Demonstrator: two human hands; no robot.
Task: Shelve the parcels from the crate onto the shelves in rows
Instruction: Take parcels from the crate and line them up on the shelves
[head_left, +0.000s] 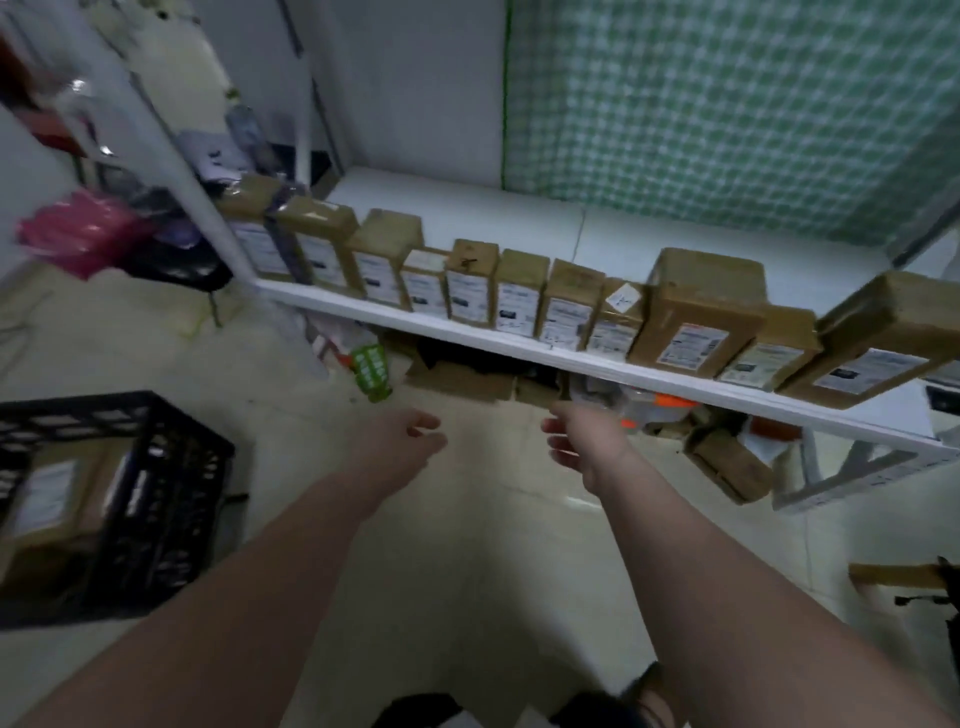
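A row of several brown cardboard parcels (522, 291) with white labels stands along the front edge of the white shelf (519, 348). One more parcel (709, 273) sits behind the row. The black plastic crate (156, 499) stands on the floor at the left with a brown parcel (57, 499) inside. My left hand (400, 441) and my right hand (587, 441) hover side by side below the shelf's front edge, fingers loosely apart, holding nothing.
Under the shelf lie loose boxes (727, 467), a green packet (371, 371) and orange items. A pink bag (83, 234) and dark clutter sit at the far left beside a white upright post (171, 156). A green checked curtain (727, 104) hangs behind the shelf.
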